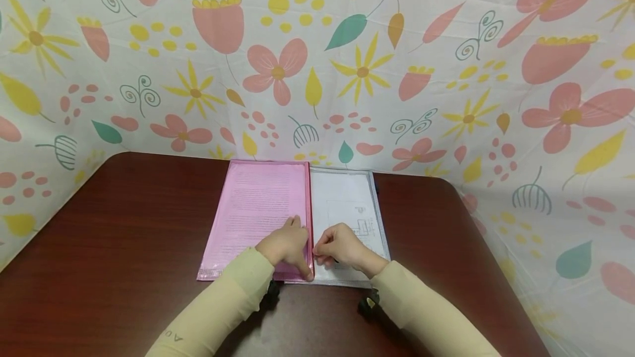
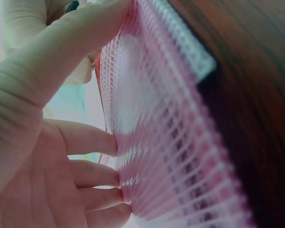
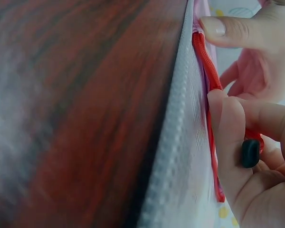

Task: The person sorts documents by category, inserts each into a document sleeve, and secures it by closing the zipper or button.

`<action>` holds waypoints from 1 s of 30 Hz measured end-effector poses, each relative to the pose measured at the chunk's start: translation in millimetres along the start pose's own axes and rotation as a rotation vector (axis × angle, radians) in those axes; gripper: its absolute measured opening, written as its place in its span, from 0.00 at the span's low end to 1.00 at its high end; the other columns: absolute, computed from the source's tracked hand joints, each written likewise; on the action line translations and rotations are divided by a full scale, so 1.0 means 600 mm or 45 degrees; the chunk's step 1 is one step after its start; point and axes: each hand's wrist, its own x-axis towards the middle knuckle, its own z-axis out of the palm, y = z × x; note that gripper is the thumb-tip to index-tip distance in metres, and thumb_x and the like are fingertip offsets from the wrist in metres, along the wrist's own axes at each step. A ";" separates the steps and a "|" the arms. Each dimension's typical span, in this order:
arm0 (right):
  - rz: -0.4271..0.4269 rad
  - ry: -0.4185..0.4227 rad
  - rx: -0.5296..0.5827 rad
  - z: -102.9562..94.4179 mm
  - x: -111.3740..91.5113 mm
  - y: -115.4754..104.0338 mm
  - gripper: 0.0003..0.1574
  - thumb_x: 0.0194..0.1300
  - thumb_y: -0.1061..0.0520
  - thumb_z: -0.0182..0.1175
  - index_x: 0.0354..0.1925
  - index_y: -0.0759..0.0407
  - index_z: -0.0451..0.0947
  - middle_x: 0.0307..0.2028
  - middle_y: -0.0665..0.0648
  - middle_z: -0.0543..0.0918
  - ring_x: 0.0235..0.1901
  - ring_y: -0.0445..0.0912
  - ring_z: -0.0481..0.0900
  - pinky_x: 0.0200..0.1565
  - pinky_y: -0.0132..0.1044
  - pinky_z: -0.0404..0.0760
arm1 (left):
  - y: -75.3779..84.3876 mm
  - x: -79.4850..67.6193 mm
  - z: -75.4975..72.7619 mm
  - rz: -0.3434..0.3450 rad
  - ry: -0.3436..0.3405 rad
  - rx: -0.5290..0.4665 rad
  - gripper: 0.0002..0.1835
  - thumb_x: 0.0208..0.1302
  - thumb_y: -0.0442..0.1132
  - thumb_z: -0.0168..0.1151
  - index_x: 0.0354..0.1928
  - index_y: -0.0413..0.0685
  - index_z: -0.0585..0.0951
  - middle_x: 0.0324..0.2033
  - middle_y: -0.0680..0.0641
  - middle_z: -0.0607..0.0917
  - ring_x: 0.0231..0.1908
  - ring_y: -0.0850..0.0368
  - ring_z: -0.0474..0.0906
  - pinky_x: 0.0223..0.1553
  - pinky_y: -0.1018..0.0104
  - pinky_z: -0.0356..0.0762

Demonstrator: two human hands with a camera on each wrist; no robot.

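Note:
A pink mesh zip pouch [image 1: 260, 191] with printed pages inside lies on the table, a red zipper [image 3: 210, 69] along its right side. My left hand [image 1: 288, 242] rests on it with fingers extended, the thumb [image 3: 228, 31] at the zipper's near end. My right hand [image 1: 342, 245] pinches at the red zipper close to that end; its fingertips hide what exactly they grip. A red cord with a dark green end piece [image 3: 250, 153] shows among the right fingers. Partly under the pink pouch lies a white mesh pouch [image 1: 342, 189] holding a sheet with a drawing.
Both pouches lie on a dark reddish-brown table [image 1: 124, 247] near its far edge. A flower-patterned cloth [image 1: 317, 70] hangs behind and beside the table. Dark wrist devices [image 1: 368, 304] sit under the cuffs of the cream sleeves [image 1: 218, 304].

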 end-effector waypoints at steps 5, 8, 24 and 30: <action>0.013 0.047 -0.003 -0.001 0.007 0.001 0.06 0.59 0.69 0.60 0.27 0.73 0.80 0.20 0.65 0.84 0.16 0.41 0.79 0.21 0.33 0.81 | 0.001 0.000 0.000 -0.002 -0.003 -0.011 0.65 0.24 0.62 0.80 0.66 0.33 0.64 0.70 0.28 0.53 0.71 0.35 0.49 0.67 0.47 0.58; 0.033 0.079 0.004 -0.002 0.014 0.002 0.06 0.58 0.68 0.61 0.27 0.72 0.80 0.20 0.65 0.84 0.16 0.41 0.80 0.21 0.34 0.81 | 0.001 -0.001 0.001 0.002 0.000 -0.012 0.65 0.24 0.62 0.80 0.66 0.33 0.64 0.70 0.28 0.53 0.71 0.35 0.49 0.67 0.47 0.59; 0.123 0.176 0.016 -0.004 0.042 0.000 0.05 0.59 0.68 0.61 0.27 0.71 0.80 0.22 0.63 0.85 0.16 0.41 0.80 0.23 0.35 0.82 | 0.001 -0.003 -0.002 0.003 -0.010 0.029 0.65 0.25 0.63 0.79 0.67 0.33 0.63 0.70 0.28 0.53 0.70 0.34 0.50 0.66 0.46 0.61; 0.152 0.204 0.034 -0.008 0.050 -0.003 0.05 0.59 0.68 0.61 0.28 0.71 0.80 0.22 0.62 0.85 0.15 0.41 0.80 0.24 0.35 0.82 | 0.001 -0.003 -0.003 0.005 -0.003 0.021 0.66 0.25 0.63 0.79 0.66 0.33 0.63 0.70 0.28 0.53 0.70 0.35 0.50 0.66 0.47 0.60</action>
